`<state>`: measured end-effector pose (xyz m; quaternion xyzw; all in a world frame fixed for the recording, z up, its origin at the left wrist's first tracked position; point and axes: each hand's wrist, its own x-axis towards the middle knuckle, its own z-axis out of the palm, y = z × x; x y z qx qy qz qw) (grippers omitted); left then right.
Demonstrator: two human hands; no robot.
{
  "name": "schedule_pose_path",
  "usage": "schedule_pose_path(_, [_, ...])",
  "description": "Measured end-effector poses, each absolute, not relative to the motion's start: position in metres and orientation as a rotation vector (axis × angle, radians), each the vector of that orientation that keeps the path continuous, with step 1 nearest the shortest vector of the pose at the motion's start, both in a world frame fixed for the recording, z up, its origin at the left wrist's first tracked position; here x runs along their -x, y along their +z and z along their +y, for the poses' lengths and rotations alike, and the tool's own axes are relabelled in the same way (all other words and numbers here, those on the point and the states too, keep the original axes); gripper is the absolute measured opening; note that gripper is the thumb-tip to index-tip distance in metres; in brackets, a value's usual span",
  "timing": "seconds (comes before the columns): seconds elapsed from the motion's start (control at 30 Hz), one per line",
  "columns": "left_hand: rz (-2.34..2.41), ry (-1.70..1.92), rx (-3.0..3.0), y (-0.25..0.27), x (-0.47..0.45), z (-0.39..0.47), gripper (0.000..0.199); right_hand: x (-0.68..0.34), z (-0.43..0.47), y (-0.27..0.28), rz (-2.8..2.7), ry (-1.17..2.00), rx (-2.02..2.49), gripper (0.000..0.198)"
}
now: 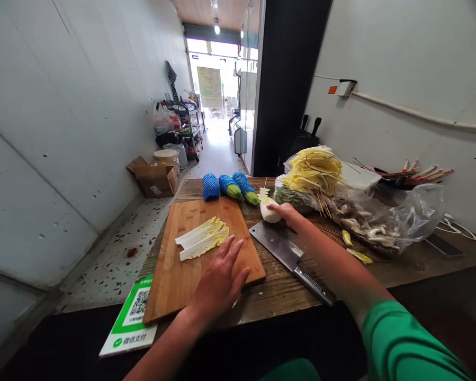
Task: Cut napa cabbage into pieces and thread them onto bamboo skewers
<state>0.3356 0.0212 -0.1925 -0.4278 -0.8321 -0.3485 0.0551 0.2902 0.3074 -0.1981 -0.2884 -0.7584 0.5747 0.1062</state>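
Note:
My left hand (222,272) hovers or rests over the right part of the wooden cutting board (170,286), fingers stretched out and holding nothing. Just beyond its fingertips lie cut napa cabbage leaves (204,238), white at the stem and yellow at the frilled end. My right hand (286,212) reaches past the board and has its fingers round a pale piece of cabbage (269,211), the heart end of the head by its look. Below that hand a cleaver (279,248) lies flat on the table, its handle toward me.
Blue-netted green vegetables (232,188) lie behind the board. To the right are skewered yellow leaves (315,166), a bag of mushrooms (365,222), loose yellow scraps (359,256) and a phone (443,245). A green QR-code sign (130,338) sticks out under the board's near left corner.

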Motion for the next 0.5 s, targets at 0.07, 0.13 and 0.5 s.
schedule_pose_path(0.07, [-2.556,-1.386,1.274,-0.187,-0.333,0.031,0.051,-0.301,0.309,-0.193,-2.136,1.911,0.776,0.032])
schedule_pose_path(0.13, [-2.543,-1.768,1.219,-0.182,-0.329,0.043,0.047,-0.312,0.309,-0.187,-2.059,2.087,0.659,0.032])
schedule_pose_path(0.5, [-2.202,-2.449,0.605,-0.181,-0.324,0.116,0.067,-0.357,0.267,-0.193,-1.557,2.539,-0.097,0.045])
